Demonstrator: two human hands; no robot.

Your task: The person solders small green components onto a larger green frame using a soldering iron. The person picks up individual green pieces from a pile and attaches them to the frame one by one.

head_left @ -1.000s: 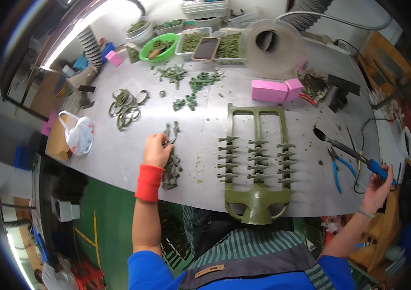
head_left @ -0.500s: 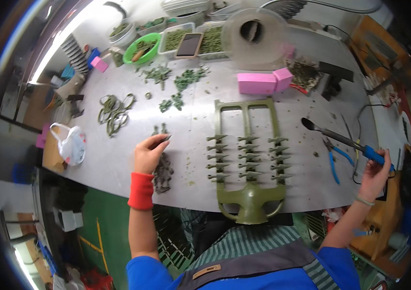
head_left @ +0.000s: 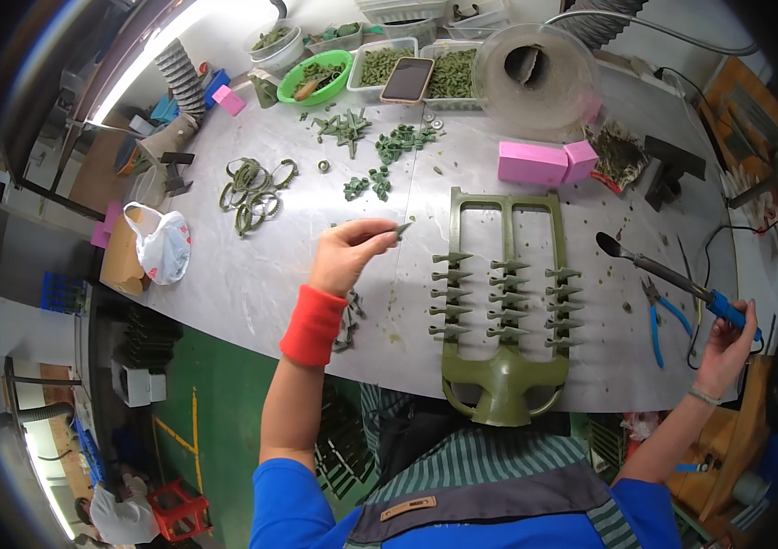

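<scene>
The frame (head_left: 505, 380) looks smooth plastic, the tabletop (head_left: 607, 352) satin metal, the wristband (head_left: 314, 325) matt cloth.

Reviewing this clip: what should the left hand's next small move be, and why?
Probably shift the left hand rightward, bringing its pinched pointed piece over the green frame: the frame bears rows of similar pieces with its far part bare, while the right hand holds the blue-handled tool off to the right.

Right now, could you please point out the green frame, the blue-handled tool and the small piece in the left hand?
Green frame (head_left: 504, 377), head view: on its broad lower part.
Blue-handled tool (head_left: 673, 276), head view: on its dark shaft.
Small piece (head_left: 404, 227), head view: on its exposed end.
</scene>
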